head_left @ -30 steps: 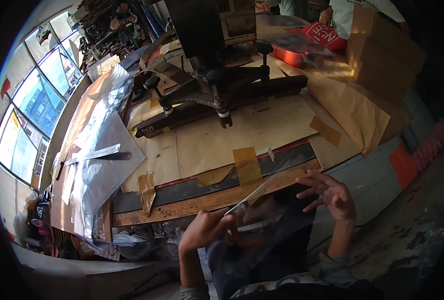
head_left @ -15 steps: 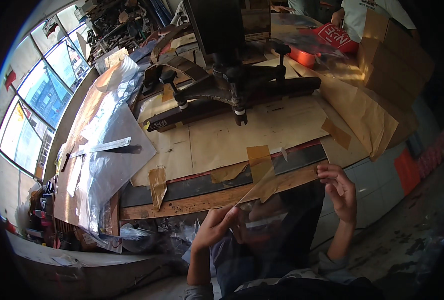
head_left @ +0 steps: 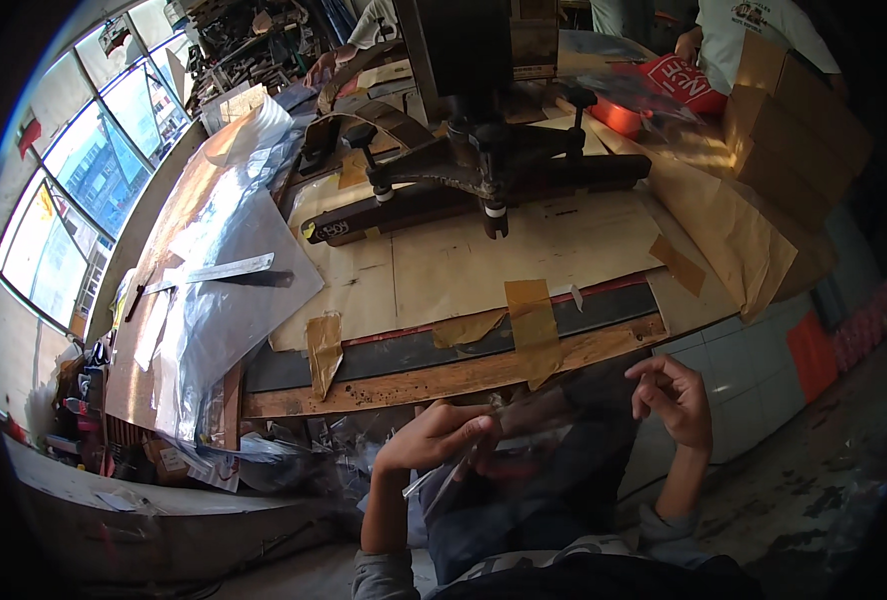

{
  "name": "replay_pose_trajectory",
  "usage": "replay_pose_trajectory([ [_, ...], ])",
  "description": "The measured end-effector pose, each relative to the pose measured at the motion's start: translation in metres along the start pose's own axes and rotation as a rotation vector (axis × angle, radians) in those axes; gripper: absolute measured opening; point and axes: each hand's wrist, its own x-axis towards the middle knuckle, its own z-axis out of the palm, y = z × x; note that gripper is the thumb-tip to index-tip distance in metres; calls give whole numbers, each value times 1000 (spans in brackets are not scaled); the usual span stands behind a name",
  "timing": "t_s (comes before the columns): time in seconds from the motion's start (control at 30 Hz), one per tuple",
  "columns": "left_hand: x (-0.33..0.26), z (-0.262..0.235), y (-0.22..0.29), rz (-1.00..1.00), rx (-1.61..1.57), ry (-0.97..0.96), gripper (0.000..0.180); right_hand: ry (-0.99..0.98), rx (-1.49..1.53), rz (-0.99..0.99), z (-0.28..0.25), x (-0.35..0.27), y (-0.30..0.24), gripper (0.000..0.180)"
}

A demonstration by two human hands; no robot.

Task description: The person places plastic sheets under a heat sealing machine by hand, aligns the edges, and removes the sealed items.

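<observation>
A thin clear plastic sheet (head_left: 536,440) hangs between my arms, below the workbench's front edge. My left hand (head_left: 442,437) is closed on its left side, with a bright folded edge showing below the fingers. Level with it on the other side, my right hand (head_left: 676,402) is raised with bent fingers and thumb drawn together; whether a corner of the sheet is in them I cannot make out. Beyond the hands, a brown tape strip (head_left: 534,335) crosses the dark band and the wooden edge (head_left: 434,380) of the bench. Another tape piece (head_left: 325,357) sticks at the left.
A black clamp frame with screw knobs (head_left: 484,170) stands over a pale board (head_left: 444,260). Clear film (head_left: 234,215) and a metal ruler (head_left: 226,268) lie left. Brown paper (head_left: 729,215), cardboard (head_left: 794,130) and a red bag (head_left: 686,85) are right. Other people stand at the far side.
My left hand has risen slightly and turned, and the plastic sheet has swung down with its edge folded below the fingers. My right hand has dropped a little from the bench edge, fingers more bent.
</observation>
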Motion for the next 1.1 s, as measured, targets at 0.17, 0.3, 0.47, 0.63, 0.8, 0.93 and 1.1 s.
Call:
replay_pose_trajectory([
  [0.17, -9, 1, -33, 83, 113, 49, 65, -53, 886, 208, 2, 11, -4, 15],
  [0.3, -33, 21, -48, 315, -314, 259, 96, 101, 1111, 90, -8, 23, 7, 25],
  [0.47, -39, 64, -40, 192, -247, 761, 70, 246, 970, -32, 33, 47, -17, 37],
  [0.63, -17, 74, -38, 211, -63, 931, 62, -119, 305, -228, 51, 45, 7, 45],
  [0.8, -8, 70, -33, 103, -169, 1004, 74, -176, -993, -475, 66, 52, -4, 58],
  [0.93, -11, 77, -35, 194, -160, 974, 59, -165, -1244, -482, 76, 40, -16, 67],
  [1.1, -37, 81, -32, 53, -169, 992, 28, -472, -1144, -494, 65, 21, -32, 64],
])
